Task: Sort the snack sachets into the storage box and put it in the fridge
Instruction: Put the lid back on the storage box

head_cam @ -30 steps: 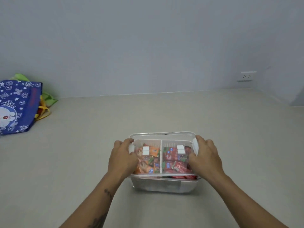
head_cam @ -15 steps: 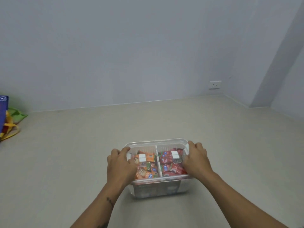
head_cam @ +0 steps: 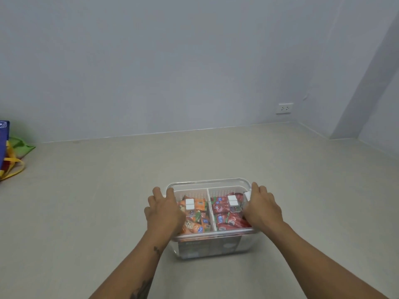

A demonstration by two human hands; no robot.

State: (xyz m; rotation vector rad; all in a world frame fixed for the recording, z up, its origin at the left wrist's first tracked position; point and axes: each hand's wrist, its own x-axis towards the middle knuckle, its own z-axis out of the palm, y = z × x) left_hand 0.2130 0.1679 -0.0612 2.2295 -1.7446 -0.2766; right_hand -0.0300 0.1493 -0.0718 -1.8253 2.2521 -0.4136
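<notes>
A clear plastic storage box (head_cam: 208, 182) with a white divided insert stands on the beige floor in front of me. Orange snack sachets (head_cam: 195, 223) fill its left compartment and red sachets (head_cam: 226, 216) fill the right one. My left hand (head_cam: 165, 209) grips the box's left rim, fingers curled over the edge. My right hand (head_cam: 262, 207) grips the right rim the same way. Whether the box is off the floor I cannot tell.
A blue bag with yellow handles and a green bag (head_cam: 10, 152) lie at the far left by the wall. A white wall socket (head_cam: 284, 108) sits low on the back wall. A wall corner juts out at the right.
The view has swung right and back a little: the bags slid toward the left edge and the right wall corner came into view. Both hands kept their hold on the box.
</notes>
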